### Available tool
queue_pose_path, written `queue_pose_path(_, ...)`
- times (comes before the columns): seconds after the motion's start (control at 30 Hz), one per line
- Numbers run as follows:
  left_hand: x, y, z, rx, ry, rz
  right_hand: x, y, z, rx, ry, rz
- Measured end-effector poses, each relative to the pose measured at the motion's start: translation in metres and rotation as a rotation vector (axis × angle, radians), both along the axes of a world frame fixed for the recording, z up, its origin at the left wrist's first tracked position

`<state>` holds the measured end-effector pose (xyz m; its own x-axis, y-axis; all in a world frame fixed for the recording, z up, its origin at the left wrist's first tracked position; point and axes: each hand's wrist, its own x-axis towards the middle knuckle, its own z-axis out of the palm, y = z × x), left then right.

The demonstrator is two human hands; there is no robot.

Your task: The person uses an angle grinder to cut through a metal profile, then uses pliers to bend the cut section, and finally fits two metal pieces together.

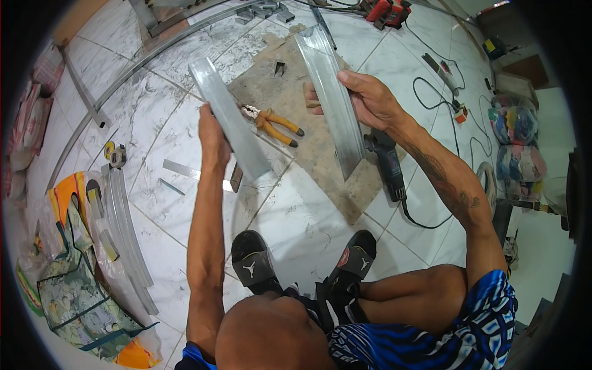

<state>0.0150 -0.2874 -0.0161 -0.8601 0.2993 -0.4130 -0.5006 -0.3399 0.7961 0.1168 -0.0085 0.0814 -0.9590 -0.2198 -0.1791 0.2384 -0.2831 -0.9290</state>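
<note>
My left hand [213, 137] is closed round the left edge of a short galvanized metal channel [229, 117], held tilted above the floor. In my right hand [365, 102] is a second metal channel [333, 102], gripped at its right edge with the thumb on top and fingers behind. The two pieces are apart, roughly side by side. Between them, pliers [270, 121] with orange handles lie on a worn brown board [259, 80]. An angle grinder [386, 163] rests on the floor beside the right channel, partly hidden by it.
Long metal profiles [126, 228] and a patterned bag [92, 290] lie at the left, near a tape measure [117, 156]. Cut metal pieces [265, 10] and a red power tool [387, 12] are at the back. Cords [431, 86] cross the tiled floor on the right.
</note>
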Motion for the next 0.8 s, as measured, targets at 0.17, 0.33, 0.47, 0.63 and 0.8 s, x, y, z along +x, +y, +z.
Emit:
queue_pose_path(0.17, -0.061, -0.054, -0.08, -0.395, 0.216, -0.027, 0.008, -0.002, -0.002, -0.111, -0.132, -0.105)
queue_pose_path(0.33, -0.12, -0.1, -0.137, -1.078, 0.463, 0.051, 0.017, 0.002, -0.007, -0.18, -0.266, -0.198)
queue_pose_path(0.47, -0.162, -0.131, -0.148, -1.309, 0.413, 0.021, 0.016, 0.005, -0.011, -0.174, -0.277, -0.216)
queue_pose_path(0.63, -0.18, -0.14, -0.161, -1.418, 0.429, -0.013, 0.022, 0.007, -0.019, -0.11, -0.365, -0.336)
queue_pose_path(0.8, -0.202, -0.167, -0.157, -1.545, 0.476, -0.028, 0.021, 0.005, -0.018, 0.123, -0.174, -0.241)
